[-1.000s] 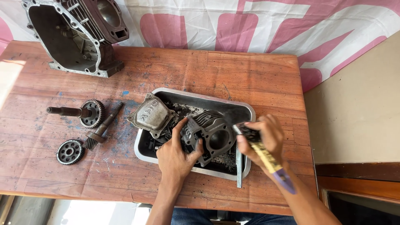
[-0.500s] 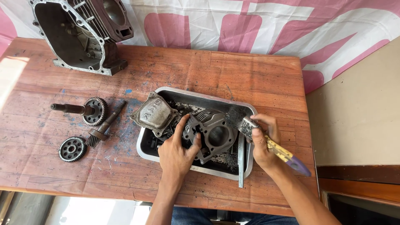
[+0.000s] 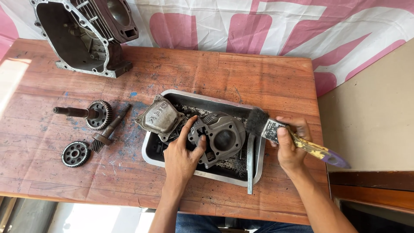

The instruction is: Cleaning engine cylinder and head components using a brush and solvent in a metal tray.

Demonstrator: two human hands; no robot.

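Where the worn wooden table [image 3: 207, 73] meets the wall, a pink and white banner [image 3: 267, 30] hangs behind it, and a plain beige panel [image 3: 371, 125] stands at the right. On the back left corner of the table rests a large engine case [image 3: 82, 36], open side up. Nearer the front left lie a geared shaft [image 3: 86, 113], a second, thinner shaft [image 3: 110, 128] and a small round gear [image 3: 75, 153], all close together but apart from the metal tray [image 3: 148, 157] in the middle. A ribbed metal cover [image 3: 160, 117] leans on the tray's left rim, and a flat metal bar [image 3: 250, 166] lies along its right side.

Inside the tray sits a finned engine cylinder [image 3: 220, 138]. The left hand [image 3: 183, 157] grasps its left edge, thumb and fingers wrapped over the flange. The right hand [image 3: 290, 144] is clenched around a paint-stained brush [image 3: 280, 133], whose dark bristles are just beside the cylinder's right edge, over the tray's rim.
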